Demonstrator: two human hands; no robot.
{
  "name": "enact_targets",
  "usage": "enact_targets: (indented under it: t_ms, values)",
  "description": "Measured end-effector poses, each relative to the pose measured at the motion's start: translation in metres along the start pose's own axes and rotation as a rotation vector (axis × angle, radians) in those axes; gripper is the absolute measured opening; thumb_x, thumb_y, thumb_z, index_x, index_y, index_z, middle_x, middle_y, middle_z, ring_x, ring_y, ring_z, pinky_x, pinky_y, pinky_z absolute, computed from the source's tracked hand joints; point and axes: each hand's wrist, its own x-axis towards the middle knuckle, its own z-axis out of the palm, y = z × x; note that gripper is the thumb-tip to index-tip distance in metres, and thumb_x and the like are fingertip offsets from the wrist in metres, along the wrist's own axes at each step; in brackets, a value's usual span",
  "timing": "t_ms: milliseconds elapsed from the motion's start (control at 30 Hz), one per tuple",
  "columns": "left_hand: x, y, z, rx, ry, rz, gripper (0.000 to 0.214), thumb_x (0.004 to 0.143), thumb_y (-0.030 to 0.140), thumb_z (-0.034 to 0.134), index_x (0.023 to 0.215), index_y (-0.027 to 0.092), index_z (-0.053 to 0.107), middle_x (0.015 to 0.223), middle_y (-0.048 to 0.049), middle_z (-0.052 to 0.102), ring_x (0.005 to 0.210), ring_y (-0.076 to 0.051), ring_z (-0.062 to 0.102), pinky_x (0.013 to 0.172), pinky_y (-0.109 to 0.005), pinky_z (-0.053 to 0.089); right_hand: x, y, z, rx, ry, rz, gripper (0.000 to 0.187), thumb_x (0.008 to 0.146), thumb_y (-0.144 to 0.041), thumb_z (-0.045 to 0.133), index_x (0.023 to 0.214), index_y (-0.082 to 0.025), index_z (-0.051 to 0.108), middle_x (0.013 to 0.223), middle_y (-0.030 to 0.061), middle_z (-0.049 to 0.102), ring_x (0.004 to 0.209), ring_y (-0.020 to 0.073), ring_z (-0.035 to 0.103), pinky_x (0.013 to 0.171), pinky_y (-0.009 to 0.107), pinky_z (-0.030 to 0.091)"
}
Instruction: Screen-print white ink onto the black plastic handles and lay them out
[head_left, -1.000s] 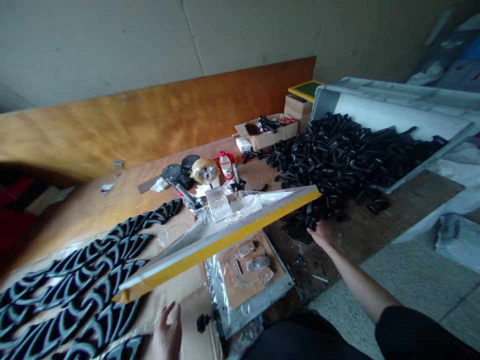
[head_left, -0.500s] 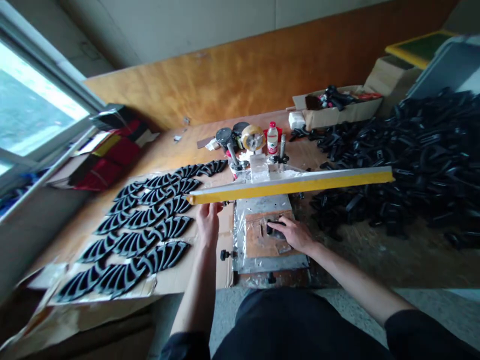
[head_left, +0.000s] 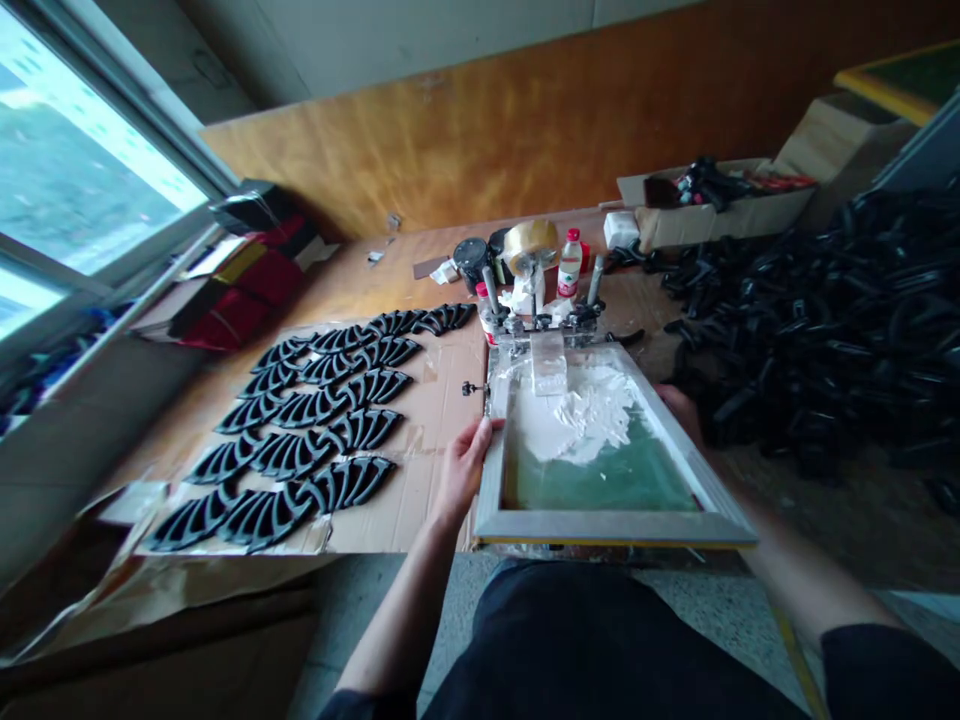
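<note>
A screen printing frame (head_left: pixel 600 525) with grey bars and green mesh lies lowered over the work plate, its front edge towards me. White ink (head_left: pixel 592 415) is spread over the back part of the mesh. My left hand (head_left: pixel 465 462) grips the frame's left bar, thumb on top. Beyond the right bar is my right hand (head_left: pixel 681 412), close to a pile of black plastic parts (head_left: pixel 810 340); its fingers are hidden or blurred. The plate and whatever rests on it are covered by the frame.
Rows of curved black parts (head_left: pixel 281 455) lie on cardboard (head_left: pixel 435 420) at left. Behind the frame stand a clamp (head_left: pixel 555 325), a tape roll (head_left: pixel 531 240), a red-capped bottle (head_left: pixel 570 265) and a dark jar (head_left: pixel 471 262). An open carton (head_left: pixel 731 215) sits at the back right.
The frame has swung down from its raised position to cover the plate. My right hand has left the small black part on the plate and moved right, beyond the frame.
</note>
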Motion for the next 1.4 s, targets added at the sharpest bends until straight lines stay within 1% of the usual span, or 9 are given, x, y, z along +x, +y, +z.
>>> enact_targets:
  t_ms: [167,233,333,433,600,867,1000,1233,1400]
  values:
    - [-0.003,-0.076,0.009,0.117,-0.019,-0.127,0.071,0.082,0.047,0.06,0.145,0.02,0.04,0.057,0.0085,0.045,0.049,-0.007,0.038,0.049,-0.019,0.029,0.046,-0.043,-0.001,-0.007,0.174,-0.191,0.05,0.081,-0.033,0.063,0.127,-0.015,0.055,0.132,0.016,0.049,0.113,0.0276,0.054,0.094,0.043,0.047]
    - [0.001,-0.088,0.012,0.215,0.001,-0.142,0.067,0.083,0.044,0.059,0.143,0.02,0.042,0.059,0.0075,0.048,0.051,-0.008,0.042,0.051,-0.019,0.032,0.054,-0.077,0.014,-0.094,0.056,-0.326,0.054,0.074,-0.029,0.073,0.124,-0.016,0.056,0.13,0.0151,0.051,0.117,0.0291,0.051,0.096,0.042,0.046]
    - [0.005,-0.094,0.013,0.29,0.015,-0.15,0.06,0.083,0.043,0.058,0.138,0.021,0.049,0.062,0.0056,0.052,0.053,-0.01,0.046,0.054,-0.021,0.036,0.046,-0.108,0.034,-0.242,-0.204,-0.338,0.024,0.076,-0.026,0.072,0.098,-0.019,0.064,0.099,0.0086,0.065,0.098,0.0255,0.059,0.083,0.035,0.049]
    - [0.006,-0.096,0.011,0.287,0.019,-0.157,0.056,0.083,0.044,0.058,0.134,0.021,0.053,0.066,0.0033,0.056,0.055,-0.011,0.048,0.055,-0.022,0.039,0.015,-0.106,0.039,-0.285,-0.328,-0.429,0.004,0.084,-0.019,0.061,0.086,-0.019,0.064,0.086,0.0058,0.067,0.085,0.0213,0.061,0.073,0.029,0.047]
    - [0.006,-0.102,0.012,0.288,0.025,-0.166,0.053,0.083,0.044,0.058,0.131,0.02,0.056,0.07,0.0012,0.06,0.058,-0.012,0.052,0.056,-0.022,0.04,-0.023,-0.085,0.022,-0.178,-0.488,-0.801,0.023,0.082,-0.006,0.05,0.09,-0.019,0.067,0.091,0.0052,0.068,0.086,0.0188,0.06,0.075,0.028,0.043]
    - [0.007,-0.101,0.011,0.239,0.008,-0.168,0.056,0.084,0.045,0.057,0.133,0.019,0.053,0.067,0.0021,0.058,0.056,-0.011,0.051,0.052,-0.021,0.036,-0.028,-0.083,0.032,-0.114,-0.306,-0.684,0.028,0.08,-0.004,0.051,0.097,-0.018,0.068,0.097,0.0059,0.069,0.09,0.0191,0.062,0.076,0.028,0.045]
    - [0.007,-0.104,0.011,0.185,-0.003,-0.153,0.058,0.084,0.046,0.057,0.135,0.019,0.051,0.063,0.0043,0.054,0.053,-0.009,0.046,0.05,-0.02,0.033,-0.038,-0.081,0.033,-0.07,-0.371,-0.707,0.026,0.083,-0.009,0.055,0.102,-0.021,0.068,0.096,0.0035,0.07,0.086,0.017,0.064,0.075,0.026,0.046]
    - [0.0,-0.056,0.002,0.024,-0.067,-0.164,0.065,0.082,0.052,0.059,0.139,0.021,0.047,0.054,0.0087,0.042,0.045,-0.007,0.035,0.043,-0.018,0.027,0.057,-0.109,0.007,-0.1,-0.118,-0.396,0.054,0.085,-0.03,0.067,0.137,-0.03,0.051,0.114,0.0034,0.068,0.092,0.0195,0.064,0.077,0.029,0.049]
    - [0.005,0.02,0.002,-0.173,0.004,-0.062,0.057,0.088,0.065,0.042,0.105,0.018,0.068,0.068,-0.0004,0.059,0.054,-0.009,0.05,0.047,-0.02,0.038,0.094,-0.039,-0.043,0.064,0.187,-0.123,0.025,0.093,-0.023,0.052,0.105,-0.011,0.07,0.08,0.0044,0.072,0.067,0.0115,0.063,0.066,0.02,0.047]
